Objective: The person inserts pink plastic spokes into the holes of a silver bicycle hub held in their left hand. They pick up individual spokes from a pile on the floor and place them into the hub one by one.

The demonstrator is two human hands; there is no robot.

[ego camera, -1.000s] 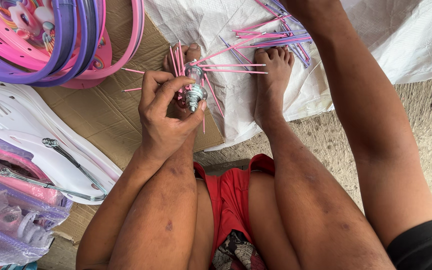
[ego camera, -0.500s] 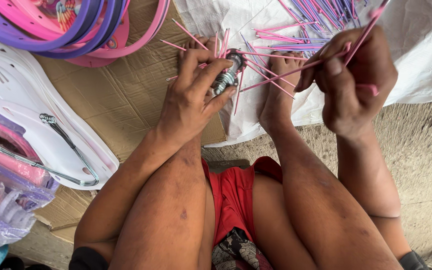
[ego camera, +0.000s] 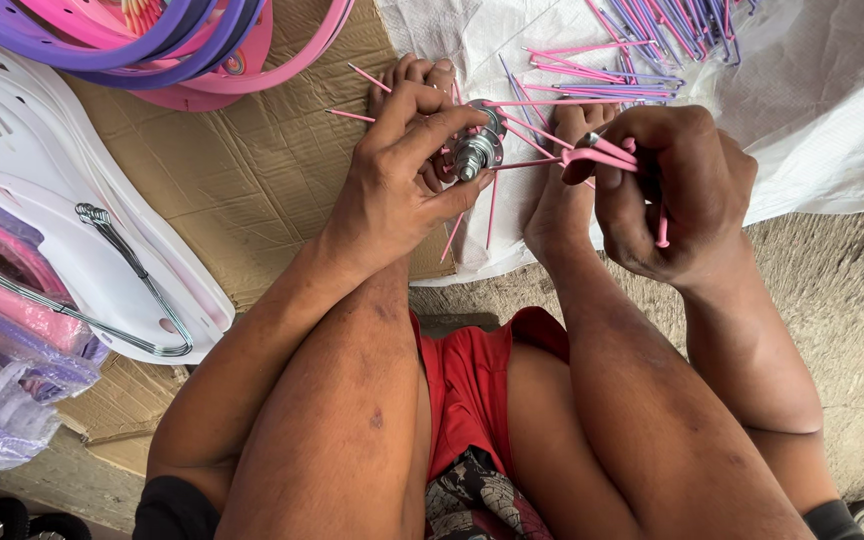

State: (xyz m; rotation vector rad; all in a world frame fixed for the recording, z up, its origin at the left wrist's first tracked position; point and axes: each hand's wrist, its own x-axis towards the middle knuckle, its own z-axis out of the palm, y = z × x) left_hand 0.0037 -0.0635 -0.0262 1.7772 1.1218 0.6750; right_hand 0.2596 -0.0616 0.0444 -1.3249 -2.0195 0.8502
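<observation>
Item: your left hand (ego camera: 397,180), upper centre of the frame. Grip: fingers curled tight around a metal wheel hub (ego camera: 476,150), thumb beneath, fingertips over its flange. Hub axle end faces up toward the camera; its long axis runs roughly from your palm toward the lens. Pink spokes (ego camera: 537,130) already seated in the flange fan outward to the left, right and downward.

Item: your right hand (ego camera: 672,190), upper right of centre. Grip: narrow pinch, thumb and forefinger closed on a small bundle of loose pink spokes (ego camera: 602,155). Long axis of the bundle lies nearly level, tips pointing left toward the hub, just beside it; one spoke end (ego camera: 662,235) hangs down past the knuckles.

Item: spare spokes, pink and purple (ego camera: 652,30), piled on a white sheet (ego camera: 812,90), top right.

Item: cardboard (ego camera: 252,170) under the hub hand; pink and purple rims (ego camera: 152,40), upper left; white plastic guard (ego camera: 42,200) with wire stays (ego camera: 132,270), left edge.
</observation>
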